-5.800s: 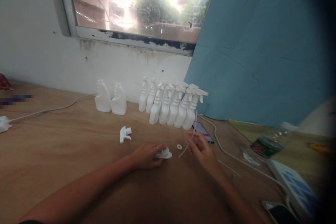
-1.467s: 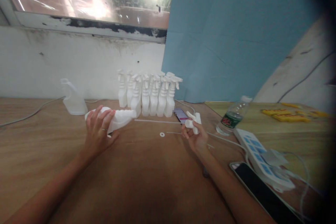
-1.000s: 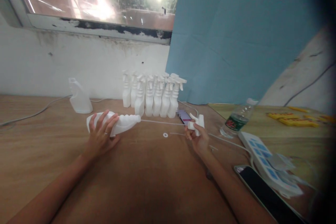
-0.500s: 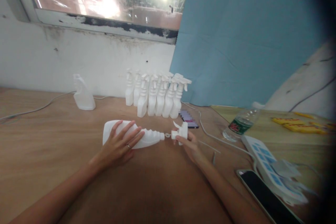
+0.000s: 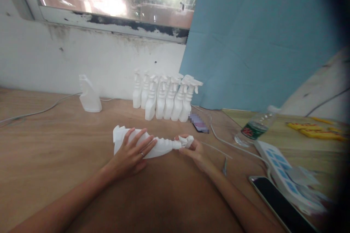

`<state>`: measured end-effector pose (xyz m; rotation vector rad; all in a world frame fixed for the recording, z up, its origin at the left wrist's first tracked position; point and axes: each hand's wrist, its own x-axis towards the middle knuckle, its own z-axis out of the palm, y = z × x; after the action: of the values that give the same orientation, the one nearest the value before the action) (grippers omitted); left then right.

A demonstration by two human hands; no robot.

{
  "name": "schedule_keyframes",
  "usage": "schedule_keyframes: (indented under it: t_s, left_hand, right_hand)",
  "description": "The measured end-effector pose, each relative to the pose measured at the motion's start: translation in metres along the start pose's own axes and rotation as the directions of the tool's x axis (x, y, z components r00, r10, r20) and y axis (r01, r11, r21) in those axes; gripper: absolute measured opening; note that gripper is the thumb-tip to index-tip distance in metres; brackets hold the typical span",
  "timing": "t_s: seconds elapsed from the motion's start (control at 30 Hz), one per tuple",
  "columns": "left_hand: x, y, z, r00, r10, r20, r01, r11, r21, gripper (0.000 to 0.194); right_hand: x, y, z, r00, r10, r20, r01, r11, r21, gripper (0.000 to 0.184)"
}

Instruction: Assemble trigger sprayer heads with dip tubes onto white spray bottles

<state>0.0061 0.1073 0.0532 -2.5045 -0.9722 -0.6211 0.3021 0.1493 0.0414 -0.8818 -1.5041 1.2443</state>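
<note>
A white plastic spray bottle [image 5: 161, 145] lies on its side on the wooden table [image 5: 54, 142], neck pointing right. My left hand [image 5: 133, 153] wraps over its body. My right hand [image 5: 194, 151] is closed on the white trigger sprayer head [image 5: 186, 141], which sits against the bottle's neck. The dip tube is hidden, inside the bottle as far as I can tell.
Several finished spray bottles [image 5: 166, 96] stand in a row by the wall, and one headless bottle [image 5: 89, 94] stands left of them. A phone [image 5: 199, 122], a cable [image 5: 226, 145], a water bottle [image 5: 255, 127], a power strip [image 5: 284, 174] and a second phone [image 5: 281, 204] lie to the right.
The right hand pushed the sprayer head's tube into the bottle and brought the head up to the neck. The left hand kept the bottle lying down and slid it slightly right.
</note>
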Motion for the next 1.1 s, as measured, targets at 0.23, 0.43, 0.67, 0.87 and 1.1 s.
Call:
schedule_keyframes:
  t_s: [0.23, 0.43, 0.67, 0.87, 1.1]
  left_hand:
    - [-0.003, 0.004, 0.007, 1.000, 0.006, 0.000, -0.006, 1.000, -0.012, 0.072]
    - [-0.003, 0.006, 0.012, 1.000, -0.012, -0.005, 0.011, 0.999, -0.033, 0.071]
    - [-0.005, 0.006, 0.015, 1.000, -0.016, -0.007, 0.016, 0.999, -0.051, 0.072]
    - [-0.006, 0.006, 0.016, 1.000, -0.003, 0.002, 0.003, 0.999, -0.051, 0.074]
    - [-0.006, 0.006, 0.017, 1.000, -0.020, -0.020, 0.019, 0.997, -0.074, 0.074]
  right_hand:
    - [-0.003, 0.001, 0.012, 0.998, 0.061, 0.011, -0.060, 0.997, -0.056, 0.044]
    - [-0.004, 0.008, 0.014, 1.000, -0.024, -0.001, 0.023, 0.995, -0.098, 0.064]
    - [-0.002, 0.009, 0.018, 1.000, -0.019, -0.019, 0.017, 0.996, -0.091, 0.052]
    - [-0.003, 0.000, 0.021, 0.991, 0.072, -0.109, -0.083, 0.991, -0.104, 0.055]
    - [-0.003, -0.001, 0.017, 0.980, 0.103, -0.168, -0.129, 0.981, -0.148, 0.063]
